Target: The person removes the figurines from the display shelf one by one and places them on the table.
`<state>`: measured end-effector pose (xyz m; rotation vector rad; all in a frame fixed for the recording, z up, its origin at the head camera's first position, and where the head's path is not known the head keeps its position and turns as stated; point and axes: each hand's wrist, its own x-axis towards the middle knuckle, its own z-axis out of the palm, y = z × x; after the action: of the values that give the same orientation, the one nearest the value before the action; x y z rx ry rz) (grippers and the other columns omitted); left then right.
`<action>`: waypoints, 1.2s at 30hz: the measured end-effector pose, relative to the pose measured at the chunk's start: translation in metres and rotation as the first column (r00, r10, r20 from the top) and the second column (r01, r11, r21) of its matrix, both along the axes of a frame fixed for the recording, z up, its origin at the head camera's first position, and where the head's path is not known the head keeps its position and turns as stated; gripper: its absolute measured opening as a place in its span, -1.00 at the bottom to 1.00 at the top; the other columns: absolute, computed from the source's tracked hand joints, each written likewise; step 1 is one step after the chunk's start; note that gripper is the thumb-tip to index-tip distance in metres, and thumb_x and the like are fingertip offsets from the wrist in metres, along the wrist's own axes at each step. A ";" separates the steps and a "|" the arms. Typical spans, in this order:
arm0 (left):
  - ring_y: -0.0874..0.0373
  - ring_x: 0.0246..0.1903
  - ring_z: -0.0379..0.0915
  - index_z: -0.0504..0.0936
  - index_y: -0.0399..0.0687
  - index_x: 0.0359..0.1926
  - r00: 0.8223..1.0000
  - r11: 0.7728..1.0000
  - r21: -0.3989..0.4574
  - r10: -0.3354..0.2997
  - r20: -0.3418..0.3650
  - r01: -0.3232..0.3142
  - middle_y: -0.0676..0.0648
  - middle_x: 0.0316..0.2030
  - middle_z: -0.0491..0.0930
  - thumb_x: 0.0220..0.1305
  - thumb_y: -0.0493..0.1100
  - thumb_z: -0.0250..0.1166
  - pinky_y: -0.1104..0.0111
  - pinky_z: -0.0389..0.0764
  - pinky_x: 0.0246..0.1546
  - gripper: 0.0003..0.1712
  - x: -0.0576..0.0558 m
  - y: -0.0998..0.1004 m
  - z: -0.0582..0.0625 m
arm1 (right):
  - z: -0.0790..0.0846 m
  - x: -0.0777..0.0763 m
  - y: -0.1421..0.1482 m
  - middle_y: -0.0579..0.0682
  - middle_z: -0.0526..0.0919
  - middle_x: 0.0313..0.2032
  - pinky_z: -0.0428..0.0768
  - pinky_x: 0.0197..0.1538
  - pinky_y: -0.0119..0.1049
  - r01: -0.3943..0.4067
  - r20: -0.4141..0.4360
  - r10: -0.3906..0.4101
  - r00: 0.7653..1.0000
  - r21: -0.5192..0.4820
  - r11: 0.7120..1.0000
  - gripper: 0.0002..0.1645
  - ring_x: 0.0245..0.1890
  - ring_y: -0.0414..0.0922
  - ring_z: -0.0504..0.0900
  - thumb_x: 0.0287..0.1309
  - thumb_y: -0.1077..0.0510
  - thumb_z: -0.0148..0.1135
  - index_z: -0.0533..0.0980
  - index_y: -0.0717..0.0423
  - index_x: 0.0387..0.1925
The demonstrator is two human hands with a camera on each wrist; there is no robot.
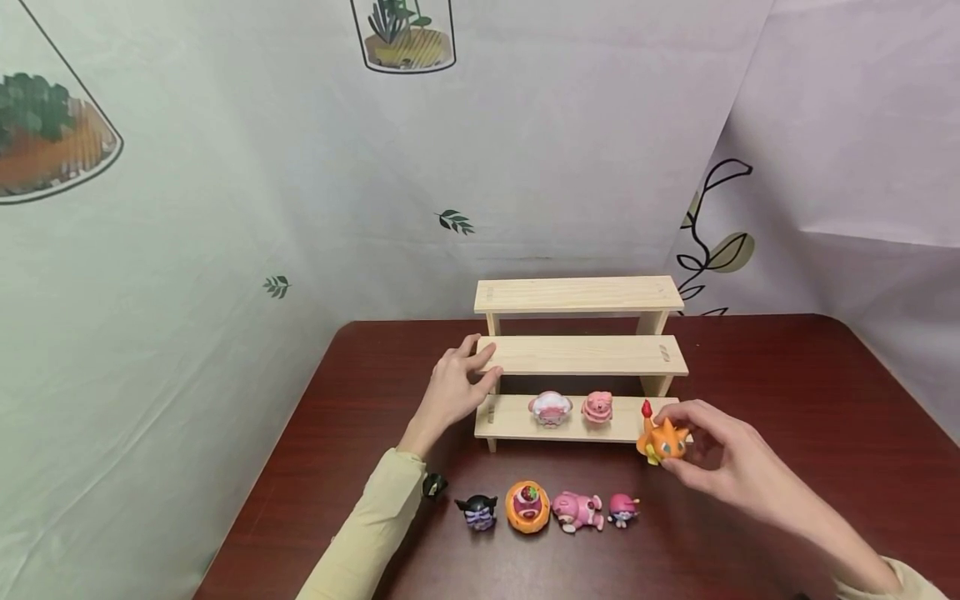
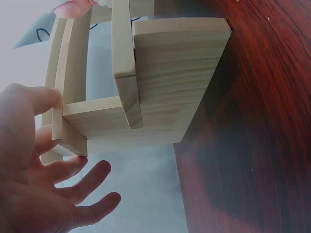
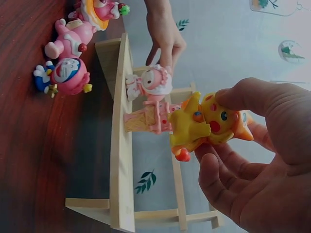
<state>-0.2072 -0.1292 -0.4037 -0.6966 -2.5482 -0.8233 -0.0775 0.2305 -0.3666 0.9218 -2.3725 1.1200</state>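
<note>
My right hand (image 1: 731, 454) pinches an orange and yellow figurine (image 1: 666, 442) with a red-tipped tail, held at the front right end of the lowest shelf tier. In the right wrist view its yellow front (image 3: 189, 128) shows between thumb and fingers; whether it touches the shelf I cannot tell. My left hand (image 1: 453, 383) grips the left end of the middle tier of a pale wooden three-tier shelf (image 1: 581, 354), thumb and fingers on either side of the board (image 2: 70, 138). On the lowest tier stand a white and pink figurine (image 1: 551, 410) and a pink one (image 1: 598, 407) with a cone-shaped base.
In front of the shelf on the dark red table (image 1: 337, 467) lie a black and purple figurine (image 1: 478, 512), an orange round one (image 1: 528, 507), a pink one (image 1: 577, 511) on its back and a small pink and blue one (image 1: 622, 510). A black object (image 1: 433, 485) sits beside the left sleeve.
</note>
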 end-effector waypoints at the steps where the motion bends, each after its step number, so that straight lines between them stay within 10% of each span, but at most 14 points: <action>1: -0.38 0.06 0.46 0.62 -0.24 0.20 1.000 1.000 -0.003 0.002 -0.001 -0.002 -0.36 0.24 0.45 0.32 -0.04 0.32 -0.17 0.46 0.03 -0.48 0.000 0.000 0.000 | -0.002 0.001 0.000 -0.21 0.57 -0.25 0.48 -0.40 -0.50 -0.004 0.000 0.004 1.000 0.000 1.000 -0.27 -0.45 -0.28 0.54 -0.34 0.50 0.57 0.56 0.03 -0.03; 36: -0.38 0.06 0.47 0.64 -0.21 0.20 1.000 1.000 -0.004 0.002 -0.003 -0.002 -0.33 0.24 0.46 0.33 0.00 0.30 -0.17 0.46 0.03 -0.48 -0.002 -0.001 -0.002 | -0.035 0.019 0.008 -0.24 0.54 -0.26 0.47 -0.50 -0.48 -0.040 0.080 0.038 0.996 0.020 0.999 -0.25 -0.48 -0.32 0.53 -0.34 0.51 0.56 0.52 -0.03 -0.05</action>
<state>-0.2089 -0.1300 -0.4055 -0.6961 -2.5476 -0.8166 -0.0590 0.2388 -0.4014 0.9510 -2.4447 1.1683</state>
